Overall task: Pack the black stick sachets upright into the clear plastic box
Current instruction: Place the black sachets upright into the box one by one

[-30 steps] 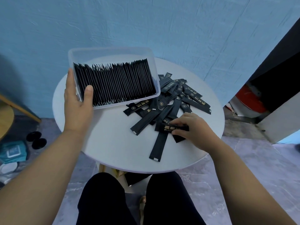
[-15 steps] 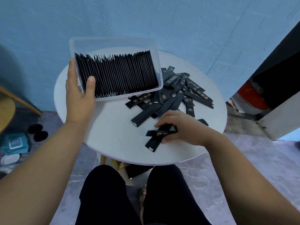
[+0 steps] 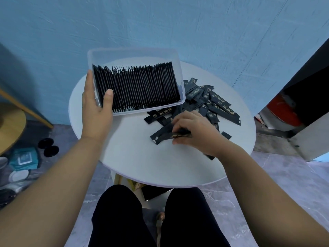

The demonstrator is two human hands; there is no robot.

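The clear plastic box (image 3: 131, 54) is tilted toward me at the back left of the round white table (image 3: 135, 157). A dense row of black stick sachets (image 3: 137, 88) stands on edge inside it. My left hand (image 3: 96, 111) grips the box's near left corner, thumb inside against the sachets. A loose pile of black sachets (image 3: 210, 102) lies flat to the right of the box. My right hand (image 3: 195, 132) pinches a few sachets (image 3: 167, 135) at the pile's near edge, their ends sticking out to the left.
A blue wall stands behind the table. On the floor to the left are a wooden stool (image 3: 10, 122), a teal pack (image 3: 25, 157) and dark round lids (image 3: 49, 147). A red object (image 3: 283, 111) sits in a dark opening at the right. My knees are under the table's near edge.
My right hand has gathered sachets from the table and lifted them into a pinch, moving back toward the pile. The box stays in my left hand, tipped up slightly more.
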